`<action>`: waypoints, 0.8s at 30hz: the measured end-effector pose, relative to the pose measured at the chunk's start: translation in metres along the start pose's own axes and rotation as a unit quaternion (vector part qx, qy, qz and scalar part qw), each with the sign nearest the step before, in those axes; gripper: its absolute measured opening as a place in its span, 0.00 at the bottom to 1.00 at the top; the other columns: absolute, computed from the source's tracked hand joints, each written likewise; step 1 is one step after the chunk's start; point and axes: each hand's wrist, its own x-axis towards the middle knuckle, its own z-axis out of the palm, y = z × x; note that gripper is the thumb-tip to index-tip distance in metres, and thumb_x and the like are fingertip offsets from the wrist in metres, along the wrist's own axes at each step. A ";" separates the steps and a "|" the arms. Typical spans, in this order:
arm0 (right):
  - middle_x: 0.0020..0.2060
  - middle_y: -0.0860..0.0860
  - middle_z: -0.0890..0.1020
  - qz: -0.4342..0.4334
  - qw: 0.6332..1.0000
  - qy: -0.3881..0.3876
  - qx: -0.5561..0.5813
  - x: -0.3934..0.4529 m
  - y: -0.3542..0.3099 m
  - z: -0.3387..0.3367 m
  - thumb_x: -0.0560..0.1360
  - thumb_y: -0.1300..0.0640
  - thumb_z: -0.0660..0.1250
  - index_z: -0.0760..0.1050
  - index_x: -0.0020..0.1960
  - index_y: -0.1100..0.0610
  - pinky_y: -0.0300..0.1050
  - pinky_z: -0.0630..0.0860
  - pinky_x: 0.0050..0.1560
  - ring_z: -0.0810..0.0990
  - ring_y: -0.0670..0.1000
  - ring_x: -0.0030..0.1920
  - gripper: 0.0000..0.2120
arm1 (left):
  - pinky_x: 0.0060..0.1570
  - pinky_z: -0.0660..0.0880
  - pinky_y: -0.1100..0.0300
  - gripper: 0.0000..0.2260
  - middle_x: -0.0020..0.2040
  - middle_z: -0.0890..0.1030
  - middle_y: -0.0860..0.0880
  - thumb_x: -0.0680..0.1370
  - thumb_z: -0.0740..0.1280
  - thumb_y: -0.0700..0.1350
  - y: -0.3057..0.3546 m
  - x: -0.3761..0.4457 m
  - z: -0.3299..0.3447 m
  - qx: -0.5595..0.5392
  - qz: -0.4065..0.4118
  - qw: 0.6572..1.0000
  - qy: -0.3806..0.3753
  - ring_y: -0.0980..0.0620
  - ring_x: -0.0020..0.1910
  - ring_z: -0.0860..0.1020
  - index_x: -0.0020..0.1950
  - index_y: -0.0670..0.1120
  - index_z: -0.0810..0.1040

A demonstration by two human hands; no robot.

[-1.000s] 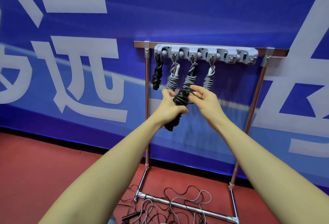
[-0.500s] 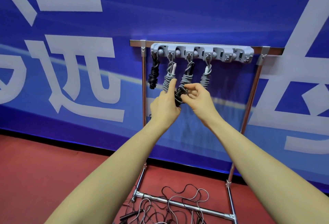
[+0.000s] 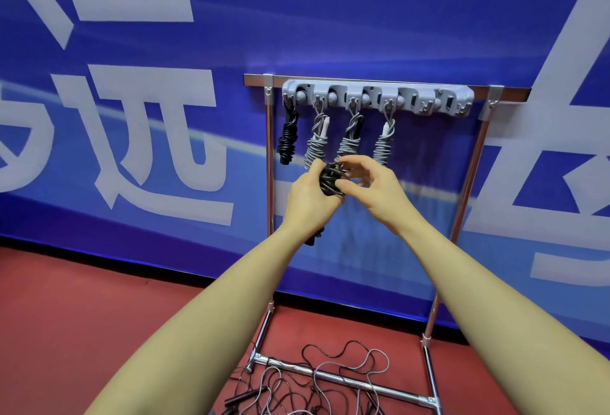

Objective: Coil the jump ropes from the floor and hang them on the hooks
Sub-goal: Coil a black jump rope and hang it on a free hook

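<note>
A coiled black jump rope (image 3: 331,180) is held in front of the rack, below the hanging ropes. My left hand (image 3: 308,198) grips its bundle, and a black handle end pokes out under that wrist. My right hand (image 3: 368,182) pinches the coil's loops from the right. The grey hook rail (image 3: 378,99) carries one black coiled rope (image 3: 288,135) and three grey coiled ropes (image 3: 348,139). The rail's two rightmost hooks (image 3: 444,104) are bare.
A chrome rack frame (image 3: 462,197) stands against a blue banner wall. Several loose black and grey ropes (image 3: 317,381) lie tangled on the red floor around the rack's base bar (image 3: 350,380).
Both hands have drawn closer together around the black coil and dropped slightly below the hanging ropes. My left index finger, raised before, now wraps the bundle.
</note>
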 end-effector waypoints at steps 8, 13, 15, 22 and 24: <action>0.35 0.45 0.79 0.049 0.995 0.059 0.071 -0.005 0.011 -0.007 0.72 0.61 0.73 0.74 0.39 0.55 0.42 0.71 0.45 0.75 0.47 0.40 0.08 | 0.38 0.71 0.58 0.19 0.49 0.74 0.48 0.71 0.68 0.44 0.007 -0.002 0.006 0.043 -0.002 0.999 -0.032 0.47 0.41 0.77 0.59 0.55 0.69; 0.37 0.52 0.80 0.050 0.992 0.039 0.113 -0.006 0.007 -0.006 0.71 0.65 0.72 0.75 0.40 0.59 0.44 0.74 0.48 0.77 0.51 0.41 0.07 | 0.37 0.66 0.56 0.15 0.50 0.71 0.50 0.74 0.67 0.49 0.013 -0.001 -0.001 0.192 0.056 0.980 -0.009 0.46 0.43 0.74 0.56 0.47 0.66; 0.36 0.54 0.80 0.050 0.990 0.027 0.126 -0.007 0.006 -0.004 0.71 0.67 0.72 0.75 0.40 0.60 0.41 0.75 0.46 0.78 0.50 0.39 0.07 | 0.36 0.68 0.55 0.15 0.49 0.73 0.50 0.72 0.68 0.47 0.012 0.000 -0.002 0.180 0.049 0.982 -0.010 0.45 0.43 0.74 0.51 0.46 0.64; 0.30 0.47 0.79 0.073 0.985 0.049 0.150 -0.008 0.008 -0.001 0.70 0.64 0.73 0.75 0.35 0.57 0.36 0.70 0.39 0.72 0.46 0.34 0.09 | 0.36 0.79 0.47 0.12 0.37 0.80 0.47 0.69 0.67 0.40 0.012 -0.002 -0.004 0.079 0.005 0.994 -0.071 0.44 0.36 0.79 0.50 0.46 0.67; 0.31 0.48 0.79 0.068 0.985 0.053 0.149 -0.009 0.007 0.000 0.71 0.64 0.73 0.75 0.36 0.57 0.35 0.70 0.37 0.73 0.46 0.36 0.09 | 0.34 0.78 0.48 0.11 0.36 0.79 0.47 0.70 0.66 0.41 0.011 -0.001 -0.003 0.083 0.012 0.994 -0.063 0.44 0.35 0.78 0.49 0.46 0.67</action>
